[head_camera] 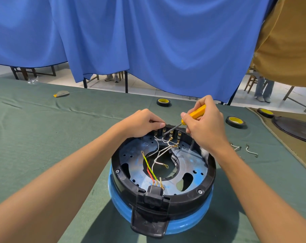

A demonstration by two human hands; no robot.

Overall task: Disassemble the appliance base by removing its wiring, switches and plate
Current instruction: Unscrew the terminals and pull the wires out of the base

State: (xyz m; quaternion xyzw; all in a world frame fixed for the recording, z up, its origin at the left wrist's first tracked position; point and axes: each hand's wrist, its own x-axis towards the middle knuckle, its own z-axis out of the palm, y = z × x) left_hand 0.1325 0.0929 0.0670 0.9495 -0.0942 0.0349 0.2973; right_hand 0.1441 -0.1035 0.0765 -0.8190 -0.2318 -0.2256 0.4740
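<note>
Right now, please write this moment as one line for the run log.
left hand: grips far rim of appliance base | right hand: holds yellow-handled screwdriver, tip at switch terminals | white wires: attached at terminals

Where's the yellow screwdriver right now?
Head view, right of centre: the right hand grips the yellow screwdriver, tip at the switch terminals on the far rim of the appliance base.

Illumination is bright, even and diffuse. The base [163, 172] casts a soft shadow on the desk [43, 128] toward the camera, so light arrives from above and ahead. Focus is sharp at centre. Wide-angle distortion bows the far desk edge and the curtain [148, 41] hem.
</note>
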